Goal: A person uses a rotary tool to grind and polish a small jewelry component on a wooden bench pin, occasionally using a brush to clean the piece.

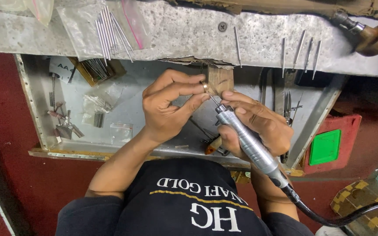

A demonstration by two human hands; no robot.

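Observation:
My left hand [167, 107] pinches a small gold ring [204, 86] between thumb and fingers and presses it against a wooden bench peg [220, 80]. My right hand [259, 126] grips a silver rotary handpiece [248, 144] like a pen. Its thin bit [213, 101] touches the ring from below. A black flexible cable [329, 216] runs from the handpiece's rear to the lower right. Both hands work close together over the metal catch tray [127, 109].
Several thin steel burs [108, 30] lie on the grey bench top [184, 30], with more [305, 52] to the right. A wooden-handled tool [375, 37] rests at the top right. Small plastic bags [121, 131] and bits lie in the tray. A green box [325, 146] sits at the right.

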